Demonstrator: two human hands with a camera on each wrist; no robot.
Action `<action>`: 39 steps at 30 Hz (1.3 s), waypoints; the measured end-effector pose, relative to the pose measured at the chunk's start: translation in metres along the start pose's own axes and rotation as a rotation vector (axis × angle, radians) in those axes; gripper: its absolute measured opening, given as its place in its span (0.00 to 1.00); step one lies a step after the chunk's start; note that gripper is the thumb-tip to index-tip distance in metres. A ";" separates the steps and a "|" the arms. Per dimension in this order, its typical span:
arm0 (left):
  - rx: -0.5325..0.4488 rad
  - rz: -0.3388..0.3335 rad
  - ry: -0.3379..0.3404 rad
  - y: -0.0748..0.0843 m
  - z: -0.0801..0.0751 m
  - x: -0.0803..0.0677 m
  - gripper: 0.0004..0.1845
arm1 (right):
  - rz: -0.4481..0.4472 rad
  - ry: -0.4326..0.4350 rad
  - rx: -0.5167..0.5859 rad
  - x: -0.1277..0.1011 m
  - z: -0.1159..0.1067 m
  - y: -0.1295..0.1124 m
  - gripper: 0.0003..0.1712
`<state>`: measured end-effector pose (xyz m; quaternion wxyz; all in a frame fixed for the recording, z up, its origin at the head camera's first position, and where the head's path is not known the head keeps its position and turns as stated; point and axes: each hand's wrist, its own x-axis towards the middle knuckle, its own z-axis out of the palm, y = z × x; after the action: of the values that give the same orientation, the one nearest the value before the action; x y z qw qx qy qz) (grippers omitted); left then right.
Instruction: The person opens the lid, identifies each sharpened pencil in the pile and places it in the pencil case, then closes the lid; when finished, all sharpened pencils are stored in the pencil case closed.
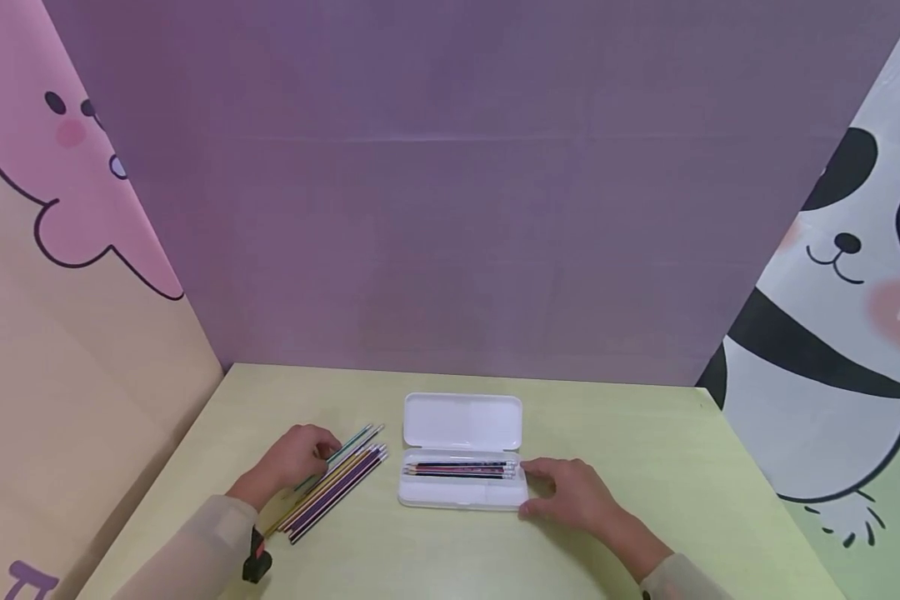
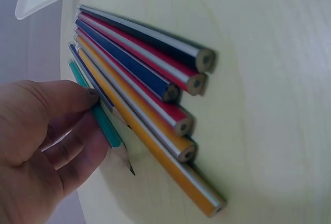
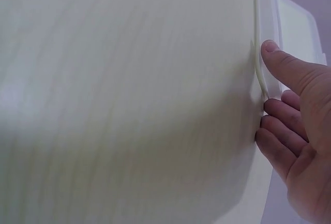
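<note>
A white pencil case (image 1: 459,497) lies unfolded on the table, its lid (image 1: 462,421) laid back behind it. Inside the tray rest several pencils (image 1: 461,471) side by side. My right hand (image 1: 570,493) holds the case at its right end, thumb (image 3: 284,61) at the front edge and fingers along the side. To the left of the case, a slanted row of pencils (image 2: 139,66) in yellow, red and dark blue lies on the table. My left hand (image 1: 297,454) pinches a green pencil (image 2: 106,125) beside that row, its sharpened tip showing below the fingers.
The pale wooden table (image 1: 630,433) runs back to a purple panel (image 1: 450,208). A cartoon-printed wall (image 1: 67,350) stands at the left, and one with a panda (image 1: 810,442) at the right. A black device (image 1: 257,560) sits at my left wrist.
</note>
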<state>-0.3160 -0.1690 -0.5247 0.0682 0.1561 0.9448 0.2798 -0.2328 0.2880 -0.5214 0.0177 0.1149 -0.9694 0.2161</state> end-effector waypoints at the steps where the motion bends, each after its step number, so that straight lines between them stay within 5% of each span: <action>1: -0.006 0.002 -0.003 0.000 0.000 0.000 0.13 | 0.008 0.000 0.005 0.000 0.000 0.000 0.41; 13: -0.147 0.062 -0.025 0.008 -0.011 0.012 0.15 | 0.007 0.014 -0.002 -0.001 -0.002 0.000 0.40; 21: -0.211 0.124 -0.062 0.043 -0.007 0.028 0.15 | 0.027 0.020 0.003 -0.004 0.000 0.001 0.38; 30: -0.291 0.292 -0.150 0.095 0.004 0.052 0.16 | 0.039 0.021 0.002 -0.004 0.002 0.000 0.38; 39: -0.362 0.274 -0.218 0.139 0.030 0.067 0.13 | 0.049 0.016 0.011 -0.003 0.003 -0.004 0.37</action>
<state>-0.3373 -0.0214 -0.4759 0.1578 0.2971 0.8365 0.4326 -0.2287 0.2840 -0.5226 0.0194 0.0894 -0.9706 0.2228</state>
